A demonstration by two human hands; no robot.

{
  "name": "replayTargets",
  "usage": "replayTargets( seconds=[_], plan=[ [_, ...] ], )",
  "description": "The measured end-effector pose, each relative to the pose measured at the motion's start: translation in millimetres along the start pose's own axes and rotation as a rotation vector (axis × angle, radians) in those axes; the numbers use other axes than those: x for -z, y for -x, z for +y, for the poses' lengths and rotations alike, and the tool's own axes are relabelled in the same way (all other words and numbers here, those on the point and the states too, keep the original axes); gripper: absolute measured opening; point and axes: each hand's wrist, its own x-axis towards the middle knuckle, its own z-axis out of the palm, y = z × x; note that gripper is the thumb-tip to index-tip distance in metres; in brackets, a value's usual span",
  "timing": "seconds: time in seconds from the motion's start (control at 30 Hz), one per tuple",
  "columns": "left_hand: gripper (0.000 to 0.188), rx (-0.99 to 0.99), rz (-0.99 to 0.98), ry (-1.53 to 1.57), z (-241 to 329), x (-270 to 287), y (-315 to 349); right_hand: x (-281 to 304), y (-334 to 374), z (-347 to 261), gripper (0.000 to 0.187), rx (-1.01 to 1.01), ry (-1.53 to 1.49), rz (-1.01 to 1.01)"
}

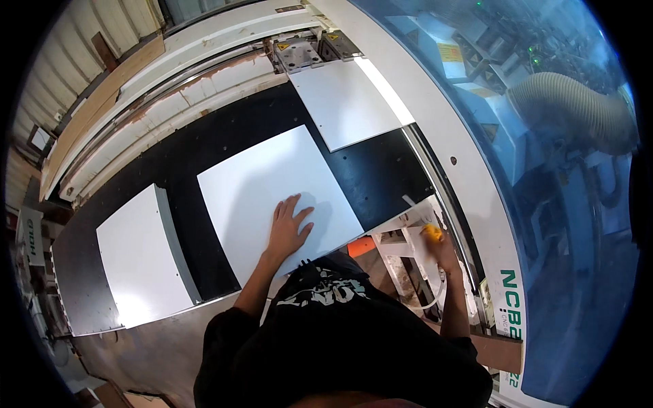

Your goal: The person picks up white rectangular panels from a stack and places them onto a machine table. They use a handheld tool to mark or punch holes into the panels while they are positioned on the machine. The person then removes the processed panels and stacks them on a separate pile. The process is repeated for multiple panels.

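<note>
My left hand lies flat with its fingers spread on a white rectangular panel, which rests on the black machine bed. Beyond the bed's front edge at the right, my right hand is closed around a yellow air blow gun. The gun is slightly blurred; a pale hose hangs below that hand. Farther back, a second white panel sits under metal clamps. To the left is a stack of white panels.
A tinted blue machine cover with a ribbed hose behind it fills the right side. A white rail beam runs along the back left. An orange object shows below the bed edge, near my body.
</note>
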Motion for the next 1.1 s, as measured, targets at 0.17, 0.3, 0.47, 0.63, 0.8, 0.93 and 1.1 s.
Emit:
replayTargets(
  seconds=[0.17,0.3,0.47,0.63,0.8,0.93,1.1],
  plan=[
    [0.046,0.098,0.003,-0.094,-12.3,5.8,-39.0,13.7,-15.3,57.9,0.041,0.261,0.394,0.705],
    [0.048,0.121,0.006,-0.141,-9.9,0.6,-44.0,-4.3,-2.8,127.9,0.039,0.054,0.541,0.849],
    [0.047,0.119,0.048,-0.222,-8.3,-12.9,-33.4,-13.5,5.7,125.9,0.030,0.083,0.477,0.812],
    [0.046,0.125,0.036,-0.218,-4.2,-6.0,-39.0,-26.7,-39.4,52.7,0.029,0.654,0.465,1.022],
    [0.048,0.130,0.014,-0.217,-6.0,-3.5,-40.2,-68.6,-160.2,15.2,0.044,0.152,-0.334,0.345],
    [0.054,0.204,0.030,-0.156,-7.9,8.6,-19.9,-80.9,-260.4,-30.1,0.073,-0.074,-0.486,0.177],
    [0.058,0.464,0.220,-0.280,-26.6,38.3,60.2,-88.4,-347.7,-45.4,0.039,-0.192,-0.685,0.040]
  ],
)
